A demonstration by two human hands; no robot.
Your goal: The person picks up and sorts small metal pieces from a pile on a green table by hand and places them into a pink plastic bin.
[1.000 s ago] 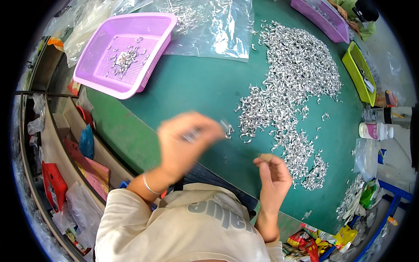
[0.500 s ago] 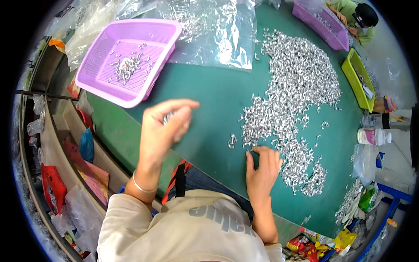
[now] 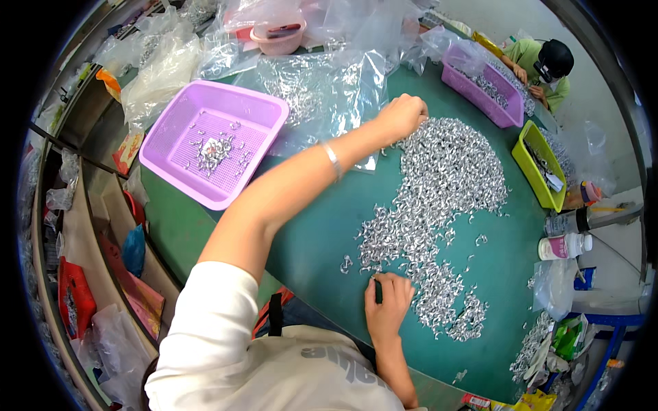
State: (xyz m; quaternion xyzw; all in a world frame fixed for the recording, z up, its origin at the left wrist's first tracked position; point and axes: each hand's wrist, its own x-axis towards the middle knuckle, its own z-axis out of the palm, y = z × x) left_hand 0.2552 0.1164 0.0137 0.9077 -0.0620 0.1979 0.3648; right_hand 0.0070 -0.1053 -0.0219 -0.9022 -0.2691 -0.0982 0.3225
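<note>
A wide heap of small curved silver metal pieces (image 3: 445, 171) covers the middle of the green table (image 3: 315, 233). My left arm, with a bangle on it, stretches across to the heap's far end. There my left hand (image 3: 404, 115) is closed, its fingers curled inward; what lies inside is hidden now, though metal pieces showed in it earlier. At the heap's near edge rests my right hand (image 3: 389, 301), thumb and fingertips brought together against the outermost pieces. Anything between those fingertips is too small to make out.
A purple basket (image 3: 164, 147) with some metal pieces stands at left, by a clear plastic bag (image 3: 343, 89). Farther right are another purple basket (image 3: 473, 96), a green basket (image 3: 534, 171) and a white bottle (image 3: 565, 246). A co-worker (image 3: 545, 75) sits at the far right.
My left hand has swung from near the purple basket out to the heap's far end. The right hand stays at the near edge. The whole view has shifted, showing more of the table's far side.
</note>
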